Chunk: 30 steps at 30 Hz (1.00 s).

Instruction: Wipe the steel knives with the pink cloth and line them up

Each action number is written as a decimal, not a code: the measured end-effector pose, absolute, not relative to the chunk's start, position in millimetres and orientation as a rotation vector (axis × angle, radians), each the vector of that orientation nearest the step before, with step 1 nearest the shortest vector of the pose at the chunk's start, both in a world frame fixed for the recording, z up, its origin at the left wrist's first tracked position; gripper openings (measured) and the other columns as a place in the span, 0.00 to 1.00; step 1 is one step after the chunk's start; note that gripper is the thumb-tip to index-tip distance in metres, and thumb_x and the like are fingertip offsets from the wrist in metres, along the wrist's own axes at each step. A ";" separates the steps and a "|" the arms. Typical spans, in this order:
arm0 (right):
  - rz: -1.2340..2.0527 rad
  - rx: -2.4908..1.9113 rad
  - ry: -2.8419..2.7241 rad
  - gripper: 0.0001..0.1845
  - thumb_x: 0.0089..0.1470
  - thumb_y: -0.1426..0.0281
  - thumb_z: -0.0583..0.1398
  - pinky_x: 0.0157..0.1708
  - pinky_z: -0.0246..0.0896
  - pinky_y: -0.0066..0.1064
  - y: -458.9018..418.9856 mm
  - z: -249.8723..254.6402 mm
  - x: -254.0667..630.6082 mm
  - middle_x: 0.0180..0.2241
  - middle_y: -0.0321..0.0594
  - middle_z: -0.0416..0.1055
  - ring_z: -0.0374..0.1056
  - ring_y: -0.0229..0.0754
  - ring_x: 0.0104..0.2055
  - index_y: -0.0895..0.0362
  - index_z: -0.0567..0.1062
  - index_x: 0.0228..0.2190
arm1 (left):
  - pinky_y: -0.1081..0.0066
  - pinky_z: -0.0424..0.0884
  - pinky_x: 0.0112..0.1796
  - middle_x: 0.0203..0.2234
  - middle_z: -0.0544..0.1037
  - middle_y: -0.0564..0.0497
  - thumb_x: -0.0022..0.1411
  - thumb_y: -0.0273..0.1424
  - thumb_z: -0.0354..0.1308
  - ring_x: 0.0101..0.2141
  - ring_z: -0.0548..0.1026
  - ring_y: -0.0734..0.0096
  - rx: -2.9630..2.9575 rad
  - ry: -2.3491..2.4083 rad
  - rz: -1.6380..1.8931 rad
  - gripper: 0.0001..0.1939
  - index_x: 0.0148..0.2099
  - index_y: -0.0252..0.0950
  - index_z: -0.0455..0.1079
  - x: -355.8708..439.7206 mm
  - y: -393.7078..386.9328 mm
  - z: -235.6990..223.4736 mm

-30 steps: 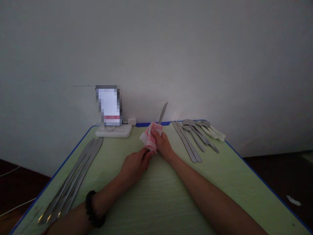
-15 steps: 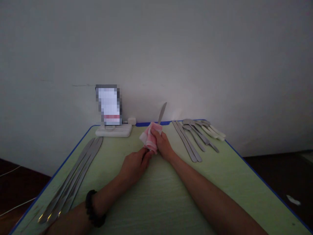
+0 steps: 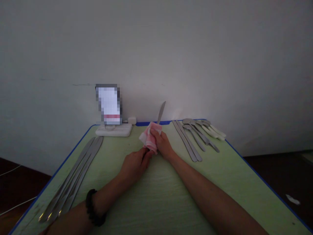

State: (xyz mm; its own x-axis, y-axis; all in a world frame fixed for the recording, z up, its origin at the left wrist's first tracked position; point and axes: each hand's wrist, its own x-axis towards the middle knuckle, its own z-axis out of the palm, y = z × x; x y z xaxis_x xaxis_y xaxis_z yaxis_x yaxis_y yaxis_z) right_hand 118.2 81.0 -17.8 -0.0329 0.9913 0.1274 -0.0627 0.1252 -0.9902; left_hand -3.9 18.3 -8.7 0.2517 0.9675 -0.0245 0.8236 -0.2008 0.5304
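A table knife (image 3: 161,112) points up and away over the table's far edge, its blade tip bare. Round its middle is a pink and white cloth (image 3: 152,138), which my right hand (image 3: 163,143) grips with the thumb on top. My left hand (image 3: 135,164) is closed at the near end of the knife, just below the cloth; the handle is mostly hidden by fingers and fabric. Several table knives (image 3: 73,176) lie side by side at the left. Two knives (image 3: 187,142) lie on the right, beside spoons and forks (image 3: 198,132).
White-handled cutlery (image 3: 212,132) lies at the back right corner. A phone (image 3: 109,104) with a blurred-out screen leans on a white stand (image 3: 113,130) at the back left, near a white plug (image 3: 132,120). The green table (image 3: 156,202) has a blue rim and meets a wall (image 3: 156,49).
The knife tip and cloth have shifted very slightly left. Both hands keep their hold, and the cutlery on the table lies as before.
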 end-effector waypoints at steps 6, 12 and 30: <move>1.184 -1.067 -1.241 0.17 0.48 0.57 0.54 0.25 0.52 0.27 80.1 -17.3 118.4 0.20 0.33 0.62 0.55 0.35 0.23 0.58 0.67 0.20 | 0.73 0.57 0.26 0.19 0.70 0.52 0.64 0.37 0.40 0.22 0.69 0.68 2.065 1.605 0.480 0.16 0.32 0.37 0.64 -4.3 18.6 -9.2; 1.168 -1.097 -1.268 0.18 0.48 0.56 0.53 0.26 0.53 0.27 80.2 -17.0 119.2 0.19 0.33 0.61 0.55 0.35 0.23 0.57 0.66 0.19 | 0.73 0.57 0.26 0.18 0.69 0.55 0.63 0.41 0.42 0.21 0.68 0.69 1.972 1.544 0.565 0.16 0.28 0.38 0.61 -4.8 19.9 -12.2; 1.189 -1.067 -1.189 0.17 0.47 0.56 0.54 0.24 0.52 0.27 77.0 -13.9 118.9 0.19 0.33 0.61 0.55 0.35 0.23 0.58 0.66 0.20 | 0.73 0.56 0.24 0.15 0.67 0.57 0.62 0.42 0.43 0.19 0.65 0.72 1.896 1.409 0.684 0.18 0.23 0.39 0.58 -4.8 18.8 -10.9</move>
